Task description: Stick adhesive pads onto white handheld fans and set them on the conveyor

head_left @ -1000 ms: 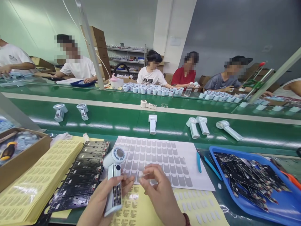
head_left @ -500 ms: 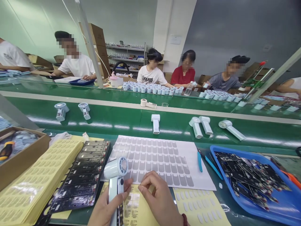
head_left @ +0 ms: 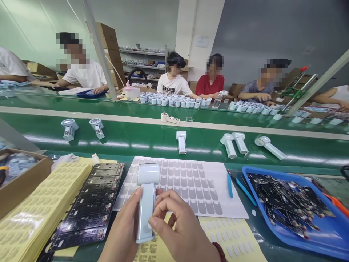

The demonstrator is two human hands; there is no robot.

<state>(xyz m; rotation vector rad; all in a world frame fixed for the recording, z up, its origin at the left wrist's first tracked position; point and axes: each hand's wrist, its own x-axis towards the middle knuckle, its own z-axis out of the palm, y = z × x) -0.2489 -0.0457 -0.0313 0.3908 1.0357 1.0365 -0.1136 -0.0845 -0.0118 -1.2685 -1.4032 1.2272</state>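
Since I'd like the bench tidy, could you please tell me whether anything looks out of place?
A small white piece lies alone on the bench beside the blue tray, while similar ones sit in rows on the yellow sheet nearby.

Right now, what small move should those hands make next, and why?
Perhaps the right hand should press its thumb lightly along the handle of the light-blue fan: the left hand has the fan in its grip, and that thumb is at the handle's lower part. Whether the right hand pinches anything is hidden.
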